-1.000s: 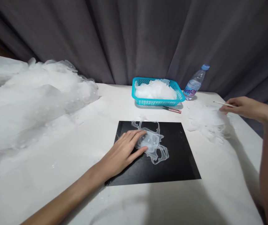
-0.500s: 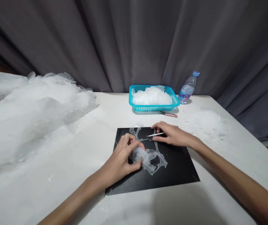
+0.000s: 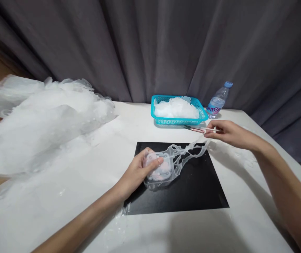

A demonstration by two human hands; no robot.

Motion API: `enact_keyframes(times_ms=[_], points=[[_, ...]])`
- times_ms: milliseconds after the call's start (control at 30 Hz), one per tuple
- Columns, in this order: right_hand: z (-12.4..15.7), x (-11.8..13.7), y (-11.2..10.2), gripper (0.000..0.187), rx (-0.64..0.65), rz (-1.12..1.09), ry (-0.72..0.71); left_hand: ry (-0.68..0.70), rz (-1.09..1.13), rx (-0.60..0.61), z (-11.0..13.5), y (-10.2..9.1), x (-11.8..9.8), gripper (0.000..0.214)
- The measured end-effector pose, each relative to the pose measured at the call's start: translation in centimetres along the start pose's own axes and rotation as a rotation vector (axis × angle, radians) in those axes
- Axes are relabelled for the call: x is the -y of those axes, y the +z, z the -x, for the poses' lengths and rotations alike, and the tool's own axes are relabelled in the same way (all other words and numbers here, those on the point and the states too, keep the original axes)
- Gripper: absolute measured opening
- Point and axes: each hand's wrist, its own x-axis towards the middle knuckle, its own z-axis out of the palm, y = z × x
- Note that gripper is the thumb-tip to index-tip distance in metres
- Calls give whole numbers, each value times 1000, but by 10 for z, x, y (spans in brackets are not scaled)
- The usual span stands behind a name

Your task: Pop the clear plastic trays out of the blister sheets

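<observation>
My left hand (image 3: pixel 142 170) pinches a squarish piece of clear, moulded plastic sheet (image 3: pixel 163 172), thumb on top, over a black mat (image 3: pixel 189 189). From its right side a web of translucent plastic strips (image 3: pixel 182 156) stretches up toward my right hand (image 3: pixel 225 133). That hand is closed on the far end of the web, beyond the mat's upper right corner. A slim, pale, pointed tool (image 3: pixel 210 129) also sticks out of its fingers; its exact kind is unclear. Just left of those fingertips lies a small pink-handled cutter or snips (image 3: pixel 194 129), partly covered.
Behind the mat stands a turquoise basket (image 3: pixel 179 122) heaped with white translucent pieces (image 3: pixel 176 108). A water bottle (image 3: pixel 216 102) is to its right. A large pile of translucent plastic (image 3: pixel 53 123) covers the table's left side. Loose scraps (image 3: pixel 245 158) lie at right, beyond my forearm.
My right hand has moved up and right, drawing the strips out taut. The left hand now shows the plastic sheet flat, where before it was bunched and blurred. The view has shifted slightly.
</observation>
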Motion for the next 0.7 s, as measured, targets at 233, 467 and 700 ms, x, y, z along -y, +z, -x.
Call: enact_keyframes(times_ms=[233,467,700], points=[[-4,-15,14,23,-176,267,173,151,-271,-22,-3,3,21,35],[-4,26,43,37,-497,289,-21,199,-419,257,5,-13,5,49],[4,61,69,42,-108,58,-370,297,-544,110,7,-2,17,24]])
